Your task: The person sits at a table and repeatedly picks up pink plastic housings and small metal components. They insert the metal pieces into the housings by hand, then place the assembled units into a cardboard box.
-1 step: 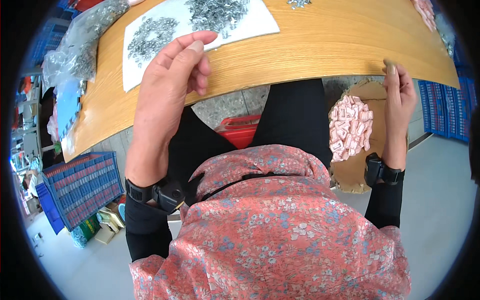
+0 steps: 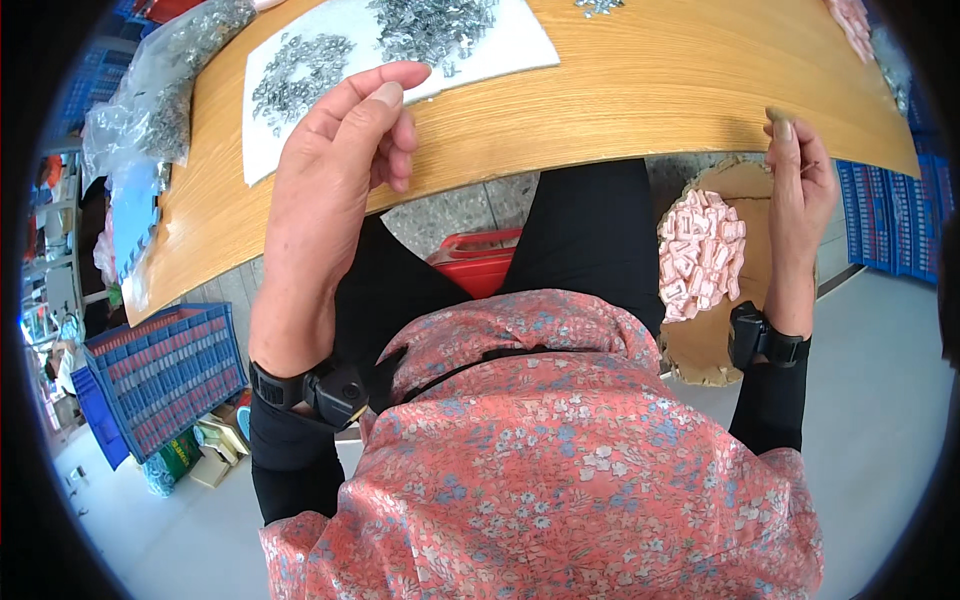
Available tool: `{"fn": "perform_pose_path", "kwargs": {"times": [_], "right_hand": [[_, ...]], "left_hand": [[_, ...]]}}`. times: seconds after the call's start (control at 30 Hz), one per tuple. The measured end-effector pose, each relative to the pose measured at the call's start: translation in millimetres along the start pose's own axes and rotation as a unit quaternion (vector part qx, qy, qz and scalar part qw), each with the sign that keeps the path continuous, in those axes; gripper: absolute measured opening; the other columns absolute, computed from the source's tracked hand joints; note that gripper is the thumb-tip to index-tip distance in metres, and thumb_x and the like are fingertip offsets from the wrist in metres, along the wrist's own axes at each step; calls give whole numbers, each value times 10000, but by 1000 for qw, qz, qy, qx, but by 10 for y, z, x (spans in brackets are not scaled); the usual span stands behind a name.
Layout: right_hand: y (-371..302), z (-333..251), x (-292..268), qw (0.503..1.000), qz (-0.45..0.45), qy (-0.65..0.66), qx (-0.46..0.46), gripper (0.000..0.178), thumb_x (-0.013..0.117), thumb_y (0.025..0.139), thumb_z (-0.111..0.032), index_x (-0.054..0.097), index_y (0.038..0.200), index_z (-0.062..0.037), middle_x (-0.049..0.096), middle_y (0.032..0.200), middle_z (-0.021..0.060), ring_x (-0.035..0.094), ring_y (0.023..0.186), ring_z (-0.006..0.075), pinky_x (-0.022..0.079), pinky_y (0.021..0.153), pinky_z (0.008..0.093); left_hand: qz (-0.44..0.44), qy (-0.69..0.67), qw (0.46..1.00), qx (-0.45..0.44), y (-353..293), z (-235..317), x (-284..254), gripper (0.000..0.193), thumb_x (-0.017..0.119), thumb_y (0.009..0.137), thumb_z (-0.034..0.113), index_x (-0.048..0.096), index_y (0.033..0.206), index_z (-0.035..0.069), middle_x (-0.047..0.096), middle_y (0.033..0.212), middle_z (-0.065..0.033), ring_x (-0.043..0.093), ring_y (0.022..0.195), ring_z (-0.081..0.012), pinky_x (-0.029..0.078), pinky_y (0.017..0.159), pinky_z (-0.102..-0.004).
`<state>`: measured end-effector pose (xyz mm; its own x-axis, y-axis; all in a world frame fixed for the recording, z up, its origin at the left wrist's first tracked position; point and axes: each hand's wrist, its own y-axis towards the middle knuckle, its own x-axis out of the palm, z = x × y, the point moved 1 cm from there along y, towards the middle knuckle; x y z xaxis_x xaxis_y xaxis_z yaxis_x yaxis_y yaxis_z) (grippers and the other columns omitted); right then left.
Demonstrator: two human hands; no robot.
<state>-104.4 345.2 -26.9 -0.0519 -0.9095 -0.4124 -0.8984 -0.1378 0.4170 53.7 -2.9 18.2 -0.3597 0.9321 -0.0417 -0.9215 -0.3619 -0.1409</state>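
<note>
My left hand [image 2: 335, 160] hovers over the near edge of the wooden table, beside a white sheet [image 2: 520, 45] bearing small metal pieces. Its thumb lies against the index finger and the other fingers curl in; whatever it may hold is hidden. Farther right, my right hand [image 2: 800, 185] is at the table's edge, thumb and index finger pinched together. Any small thing in that pinch cannot be made out. Two heaps of silvery metal pieces, a smaller one [image 2: 300, 75] and a larger one [image 2: 435, 30], rest on the sheet.
Below the table at right, a cardboard box [image 2: 700, 355] contains pink-and-white pieces [image 2: 702, 255]. A plastic bag of metal pieces [image 2: 165, 105] lies at the table's left. Blue crates [image 2: 165, 375] stand on the floor at left, more [image 2: 890, 220] at right. Something red [image 2: 478, 265] shows between my legs.
My left hand has shifted very slightly left. The right hand has barely moved, with its fingers turned a little. The heaps look the same.
</note>
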Motion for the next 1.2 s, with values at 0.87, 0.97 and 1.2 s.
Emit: {"fn": "perform_pose_path", "kwargs": {"times": [0.87,0.97,1.2], "right_hand": [[539,-156,975,973,-103,-173,-109,179,682,932,-151,678,991,18,627,776,40,544,688,79,461,639,239],[548,-240,1015,960,-112,-206,-151,162,669,927,-151,673,948,10,619,755,109,566,635,147,470,609,282],[555,-316,1029,955,-125,-213,-163,71,653,890,-23,602,845,-1,507,696,107,497,561,204,407,509,314]], "left_hand": [[89,12,993,74,130,-114,-666,227,537,1014,151,670,1151,29,532,743,51,466,670,-26,393,618,-179],[82,61,991,87,199,32,-881,246,517,1021,161,653,1171,20,522,753,43,462,671,-38,381,612,-187],[108,219,959,143,1014,469,-1487,236,563,984,129,650,1171,13,527,776,66,479,701,-26,408,634,-194]]}}
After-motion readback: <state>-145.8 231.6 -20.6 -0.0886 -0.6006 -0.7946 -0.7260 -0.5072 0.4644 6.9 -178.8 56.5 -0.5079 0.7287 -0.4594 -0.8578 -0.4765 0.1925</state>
